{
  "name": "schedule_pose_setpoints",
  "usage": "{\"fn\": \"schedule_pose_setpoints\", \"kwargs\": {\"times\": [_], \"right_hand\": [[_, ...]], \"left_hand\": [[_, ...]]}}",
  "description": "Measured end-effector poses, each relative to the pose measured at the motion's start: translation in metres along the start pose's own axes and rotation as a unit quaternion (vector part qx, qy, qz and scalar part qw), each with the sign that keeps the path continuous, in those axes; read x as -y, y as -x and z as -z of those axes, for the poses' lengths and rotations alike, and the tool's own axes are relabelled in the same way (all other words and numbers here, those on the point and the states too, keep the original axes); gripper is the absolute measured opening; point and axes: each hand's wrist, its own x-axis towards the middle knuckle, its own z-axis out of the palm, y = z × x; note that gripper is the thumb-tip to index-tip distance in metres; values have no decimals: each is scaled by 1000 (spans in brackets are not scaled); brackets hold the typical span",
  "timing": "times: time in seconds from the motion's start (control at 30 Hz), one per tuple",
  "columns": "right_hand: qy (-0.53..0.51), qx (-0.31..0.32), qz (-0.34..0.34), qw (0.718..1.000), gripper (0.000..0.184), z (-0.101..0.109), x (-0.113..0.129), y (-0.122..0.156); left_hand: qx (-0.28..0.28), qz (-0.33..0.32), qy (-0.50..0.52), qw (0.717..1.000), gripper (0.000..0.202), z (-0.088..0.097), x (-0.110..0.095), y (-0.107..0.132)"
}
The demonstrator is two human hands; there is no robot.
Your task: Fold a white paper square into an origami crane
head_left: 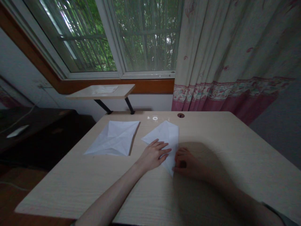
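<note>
A partly folded sheet of white paper [173,135] lies on the table, with a pointed corner to the left and a straight right edge. My left hand [154,154] rests flat on its lower left part, fingers spread. At the lower right edge, my right hand [188,164] has curled fingers and a thumb against the paper, near its bottom corner. The contact under those fingers is partly hidden. Left of the folded sheet lies another square of white paper [116,137], creased and slightly raised along its right side; neither hand touches it.
The pale wooden table [141,197] has a round cable hole [181,115] near its back edge. A small raised shelf [127,89] at the back left bears another white sheet [105,89]. Behind are a window and a curtain [211,62]; a dark cabinet [58,131] stands left.
</note>
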Motion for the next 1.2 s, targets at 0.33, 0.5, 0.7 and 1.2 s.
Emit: {"fn": "schedule_pose_setpoints", "kwargs": {"times": [0.33,0.5,0.7,1.2], "right_hand": [[127,-106,10,986,19,0,-29,1],[129,-130,17,983,19,3,-29,-1],[133,-176,20,975,24,6,-26,2],[178,-120,36,976,31,11,-26,6]], "left_hand": [[-29,-8,11,999,28,-5,2,1],[-51,-6,20,998,25,-2,-2,-1],[-55,-3,20,998,24,3,-5,-2],[-37,-59,71,995,24,4,-14,-1]]}}
